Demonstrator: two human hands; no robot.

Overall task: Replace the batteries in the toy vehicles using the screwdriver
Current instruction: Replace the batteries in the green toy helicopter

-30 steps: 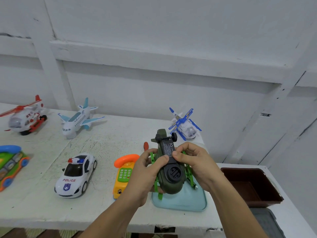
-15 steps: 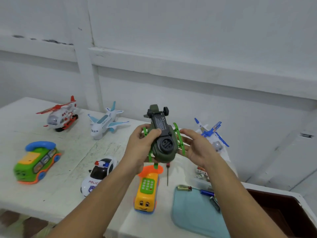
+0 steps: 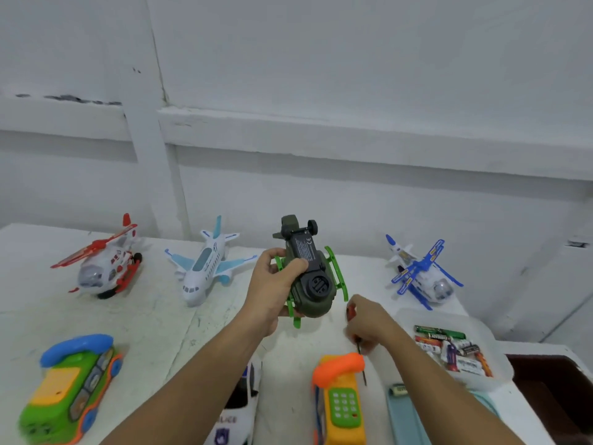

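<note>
My left hand (image 3: 272, 284) grips a dark green toy helicopter (image 3: 311, 277) with bright green skids, held belly-up above the white table (image 3: 154, 322); its black battery cover faces me. Lower and to the right, my right hand (image 3: 369, 322) closes round a screwdriver (image 3: 361, 354) with a red handle; the thin dark shaft points down toward the table. A clear tub (image 3: 500, 358) of several batteries stands right of that hand. One loose battery (image 3: 398, 389) lies at the top edge of a light blue mat (image 3: 407, 419).
A red-white helicopter (image 3: 106, 264), a white airliner (image 3: 205, 268) and a blue-white helicopter (image 3: 420, 277) line the back. Near me are a green phone car (image 3: 67, 393), a police car (image 3: 237, 412) and an orange phone toy (image 3: 341, 403). A brown bin (image 3: 555, 393) sits at right.
My right hand left the green helicopter, dropped to the table and took hold of the screwdriver. My left hand alone holds the helicopter now. The view shifted left and back.
</note>
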